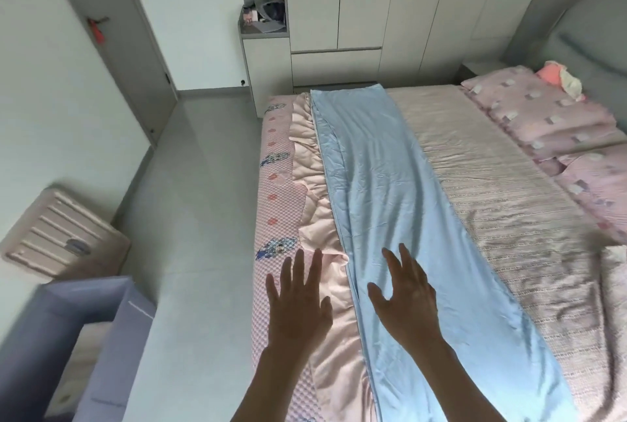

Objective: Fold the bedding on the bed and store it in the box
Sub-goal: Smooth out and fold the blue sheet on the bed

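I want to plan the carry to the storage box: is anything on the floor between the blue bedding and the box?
Nothing visible does. The blue bedding lies folded lengthwise along the bed's left side, and the purple box stands open on the floor to the left. The floor between them shows bare. The pink suitcase stands beyond the box, beside the wall.

Folded bedding (400, 204) lies along bed (509, 218); box (101, 320) left.

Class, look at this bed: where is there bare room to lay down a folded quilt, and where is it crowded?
Free: the striped sheet between the blue quilt and the pillows; also the floor between bed and purple box. Crowded: the left edge, where both open hands spread over the quilt.
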Available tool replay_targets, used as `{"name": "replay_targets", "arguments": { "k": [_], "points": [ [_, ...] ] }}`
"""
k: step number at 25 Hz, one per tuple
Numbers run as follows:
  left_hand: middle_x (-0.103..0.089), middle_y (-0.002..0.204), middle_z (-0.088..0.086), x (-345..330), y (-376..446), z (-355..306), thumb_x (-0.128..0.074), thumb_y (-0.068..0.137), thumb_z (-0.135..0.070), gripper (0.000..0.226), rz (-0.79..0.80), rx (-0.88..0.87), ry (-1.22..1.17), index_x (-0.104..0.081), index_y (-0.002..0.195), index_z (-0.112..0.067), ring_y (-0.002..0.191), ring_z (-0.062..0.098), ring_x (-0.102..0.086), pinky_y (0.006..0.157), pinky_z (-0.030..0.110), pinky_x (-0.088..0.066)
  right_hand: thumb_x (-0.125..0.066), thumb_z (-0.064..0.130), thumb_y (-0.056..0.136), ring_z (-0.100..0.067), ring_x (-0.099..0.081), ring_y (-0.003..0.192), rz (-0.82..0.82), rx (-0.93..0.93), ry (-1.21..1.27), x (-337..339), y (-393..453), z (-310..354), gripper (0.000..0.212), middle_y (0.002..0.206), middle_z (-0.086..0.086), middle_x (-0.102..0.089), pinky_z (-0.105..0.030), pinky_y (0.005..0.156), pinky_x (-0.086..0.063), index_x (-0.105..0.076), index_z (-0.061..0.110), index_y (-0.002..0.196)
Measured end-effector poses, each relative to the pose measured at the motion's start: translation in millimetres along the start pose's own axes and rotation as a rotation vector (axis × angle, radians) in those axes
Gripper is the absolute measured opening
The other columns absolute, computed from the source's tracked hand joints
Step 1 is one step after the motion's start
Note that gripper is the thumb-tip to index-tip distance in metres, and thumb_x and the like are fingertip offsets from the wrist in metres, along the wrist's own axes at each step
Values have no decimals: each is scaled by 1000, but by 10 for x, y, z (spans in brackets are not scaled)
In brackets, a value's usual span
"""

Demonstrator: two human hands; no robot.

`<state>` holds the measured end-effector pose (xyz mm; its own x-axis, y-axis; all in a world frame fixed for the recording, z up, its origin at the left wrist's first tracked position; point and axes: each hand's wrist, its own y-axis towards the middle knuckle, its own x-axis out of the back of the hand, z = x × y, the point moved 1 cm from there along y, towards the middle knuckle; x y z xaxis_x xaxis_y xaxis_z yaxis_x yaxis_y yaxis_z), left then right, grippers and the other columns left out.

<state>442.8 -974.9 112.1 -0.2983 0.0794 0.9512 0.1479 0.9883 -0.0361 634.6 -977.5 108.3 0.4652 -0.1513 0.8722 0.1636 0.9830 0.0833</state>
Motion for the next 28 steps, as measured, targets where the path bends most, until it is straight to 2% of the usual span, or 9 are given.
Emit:
{"name": "replay_targets", "arguments": {
  "k": [3,5,7,11,17,21,24,26,28],
  "points": [
    [-50,145,13,212,442,548,-50,76,-45,75,-45,-66,72,-43,146,-19,128,34,-53,98,63,-37,-53,51,80,-37,-41,138,-42,-26,12,-423,400,467,71,158,-10,-35,-57,103,-42,-45,23,146],
    [-48,147,12,336,702,990,-61,75,-46,78,-63,-72,111,-44,146,-20,130,34,-51,102,61,-28,-49,55,80,-38,-46,134,-20,-32,-4,-692,621,779,72,155,-11,-38,-56,99,-46,-47,23,144],
    [-47,147,12,446,918,1395,-69,75,-45,80,-69,-70,123,-44,146,-20,130,35,-50,102,62,-26,-44,59,80,-38,-48,132,-29,-41,3,-886,800,1085,74,154,-11,-40,-56,96,-48,-46,22,144],
    [-47,147,12,674,1491,1982,-78,67,-48,90,-2,-104,150,-44,147,-22,130,36,-51,100,66,-29,-42,61,81,-37,-47,134,-87,-111,-14,-1124,1192,1646,75,156,-10,-39,-57,97,-48,-49,21,144],
    [-54,140,13,1226,2606,2823,-84,61,-45,95,-50,-282,103,-46,144,-20,123,36,-56,94,65,-40,-40,63,81,-37,-42,138,-222,-248,-99,-1517,1981,2733,74,157,-7,-37,-62,105,-37,-43,27,146],
    [-50,145,13,1516,3120,3340,-81,66,-45,95,-8,-355,100,-39,148,-22,128,35,-53,96,65,-38,-38,65,83,-37,-36,142,-246,-334,-194,-1670,2265,3128,71,158,-5,-35,-63,108,-31,-35,33,147],
    [-50,144,14,1551,3593,3501,-82,66,-40,94,-2,-400,121,-40,148,-20,128,36,-52,95,68,-38,-42,61,83,-37,-37,140,-273,-363,-289,-1752,2308,3233,70,155,-7,-39,-63,105,-33,-39,29,146],
    [-40,152,13,1591,3874,3416,-77,73,-41,92,51,-435,106,-32,152,-23,136,35,-43,101,68,-33,-42,62,83,-38,-37,140,-269,-414,-288,-1790,2453,3297,72,156,-7,-39,-65,105,-34,-41,29,146],
    [-12,163,8,1601,4125,3285,-59,89,-43,87,55,-484,74,-8,157,-29,149,31,-15,112,65,-16,-39,64,84,-38,-36,142,-284,-437,-290,-1854,2736,3342,73,157,-6,-37,-64,107,-34,-40,30,148]
  ]
}}
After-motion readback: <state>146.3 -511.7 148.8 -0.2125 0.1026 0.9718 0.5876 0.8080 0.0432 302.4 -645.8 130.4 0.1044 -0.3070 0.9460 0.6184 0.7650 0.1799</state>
